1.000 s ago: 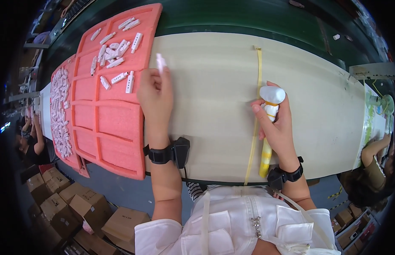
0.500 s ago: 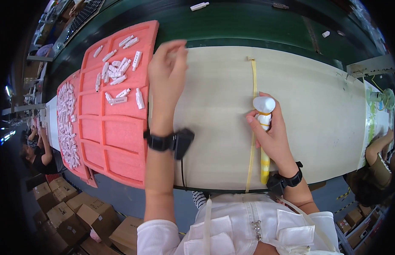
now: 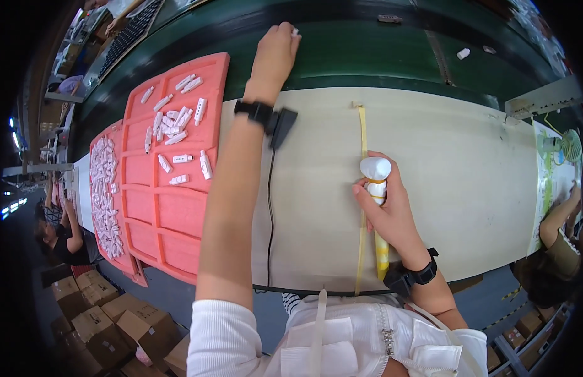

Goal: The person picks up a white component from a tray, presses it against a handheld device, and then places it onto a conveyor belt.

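Note:
My left hand (image 3: 275, 55) reaches out over the green conveyor belt (image 3: 341, 56), its fingers closed on a small white plastic piece (image 3: 295, 32), mostly hidden by the fingers. On the pale worktop, my right hand (image 3: 392, 210) is wrapped around a hammer-like tool (image 3: 375, 168) with a white wrapped head and a yellow handle. To the left, a pink foam tray (image 3: 181, 234) carries several loose white plastic pieces (image 3: 173, 122) in its upper compartments.
A second pink tray (image 3: 131, 267) heaped with white pieces lies farther left. Yellow tape (image 3: 363, 135) runs down the worktop (image 3: 467, 188). A black cable (image 3: 271, 213) hangs beside my left forearm. Another white piece (image 3: 463, 54) rests on the belt. Cardboard boxes (image 3: 103, 327) stand on the floor.
My left hand has moved away from beside the pink tray, out over the belt, and taken hold of a white piece there. My right hand keeps its grip on the tool.

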`<state>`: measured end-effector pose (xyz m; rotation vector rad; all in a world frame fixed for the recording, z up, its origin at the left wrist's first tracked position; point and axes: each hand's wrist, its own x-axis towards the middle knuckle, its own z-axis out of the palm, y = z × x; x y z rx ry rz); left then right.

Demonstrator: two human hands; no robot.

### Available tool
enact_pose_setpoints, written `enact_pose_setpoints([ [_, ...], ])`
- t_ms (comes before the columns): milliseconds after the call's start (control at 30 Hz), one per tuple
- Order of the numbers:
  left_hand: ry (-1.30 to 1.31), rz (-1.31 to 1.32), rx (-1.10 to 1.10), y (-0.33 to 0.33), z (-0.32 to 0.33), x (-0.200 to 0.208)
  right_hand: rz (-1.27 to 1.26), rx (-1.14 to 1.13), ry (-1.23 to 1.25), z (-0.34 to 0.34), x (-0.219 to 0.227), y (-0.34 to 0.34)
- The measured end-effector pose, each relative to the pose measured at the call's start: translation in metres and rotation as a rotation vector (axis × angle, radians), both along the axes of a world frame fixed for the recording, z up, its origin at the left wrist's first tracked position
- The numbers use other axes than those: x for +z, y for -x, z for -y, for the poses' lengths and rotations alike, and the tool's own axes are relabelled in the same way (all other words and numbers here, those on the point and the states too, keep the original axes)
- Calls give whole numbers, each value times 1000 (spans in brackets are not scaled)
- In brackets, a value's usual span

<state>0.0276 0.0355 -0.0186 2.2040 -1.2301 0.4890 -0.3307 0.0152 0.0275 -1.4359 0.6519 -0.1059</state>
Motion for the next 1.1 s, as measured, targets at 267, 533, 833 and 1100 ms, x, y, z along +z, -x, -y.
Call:
enact_pose_setpoints([
  [267,375,-971,-146,212,-96,25,6,1,-3,1,5,2],
  [533,243,-693,-132,243,-116,3,6,113,119,-10,9,3],
  [833,243,-491,-90,241,-120,-4,-9,108,356,-18,23,1],
  [1100,186,-485,-106,241,-122,-3,-53,114,371,-19,9,-5],
])
